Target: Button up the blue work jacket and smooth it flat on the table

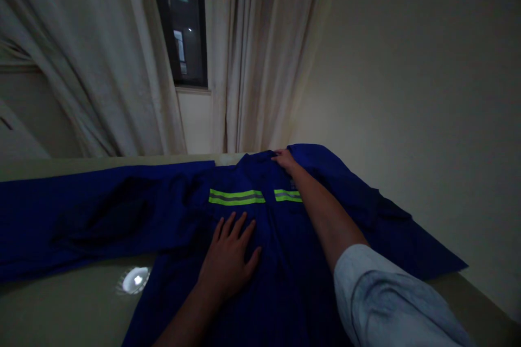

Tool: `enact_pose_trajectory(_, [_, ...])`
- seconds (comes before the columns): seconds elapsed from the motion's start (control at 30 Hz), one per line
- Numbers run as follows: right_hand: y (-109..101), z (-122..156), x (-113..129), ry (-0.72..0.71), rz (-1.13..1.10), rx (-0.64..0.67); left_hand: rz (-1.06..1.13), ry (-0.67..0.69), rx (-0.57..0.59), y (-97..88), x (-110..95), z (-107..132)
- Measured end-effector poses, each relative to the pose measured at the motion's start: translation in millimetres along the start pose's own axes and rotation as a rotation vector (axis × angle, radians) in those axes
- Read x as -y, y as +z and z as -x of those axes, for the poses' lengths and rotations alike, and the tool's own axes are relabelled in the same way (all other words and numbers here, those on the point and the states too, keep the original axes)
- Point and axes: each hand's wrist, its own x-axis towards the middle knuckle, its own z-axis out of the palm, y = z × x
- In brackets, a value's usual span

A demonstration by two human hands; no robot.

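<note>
A dark blue work jacket (pixel 280 227) lies spread on a table, its sleeves stretched out to the sides. Yellow-green reflective stripes (pixel 236 197) cross its chest. My left hand (pixel 228 260) rests flat on the front of the jacket with fingers spread, below the stripes. My right hand (pixel 285 160) reaches to the far edge near the collar (pixel 254 165) and appears to grip the fabric there. A pale grey sleeve (pixel 391 298) covers my right forearm near the elbow.
The beige table top (pixel 69 303) shows under the jacket, with a bright glare spot on it. Beyond its far edge hang pale curtains (pixel 252 54) around a dark window (pixel 179 21). A plain wall (pixel 407 92) fills the right side.
</note>
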Motion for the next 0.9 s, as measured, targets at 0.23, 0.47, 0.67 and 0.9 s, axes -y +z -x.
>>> enact_pose_trajectory(0.23, [-55.1,84.6,-25.3,-0.273,-0.094,0.304,-0.002,-0.006,-0.109,-5.8,7.1,-0.8])
enact_pose_trajectory(0.47, [-103.3,209.4,-83.1,-0.217,-0.055,-0.151,0.04,0.25,-0.121,-22.6,-22.2,13.8])
enact_pose_trajectory(0.67, [-205.9,247.2,-155.7,0.6,-0.244,-0.622,0.064,0.602,-0.038,-28.1,-54.6,76.3])
enact_pose_trajectory(0.9, [-204.3,223.3,-163.6,0.71,-0.396,-0.565,0.059,0.515,-0.031,-27.4,-33.8,96.2])
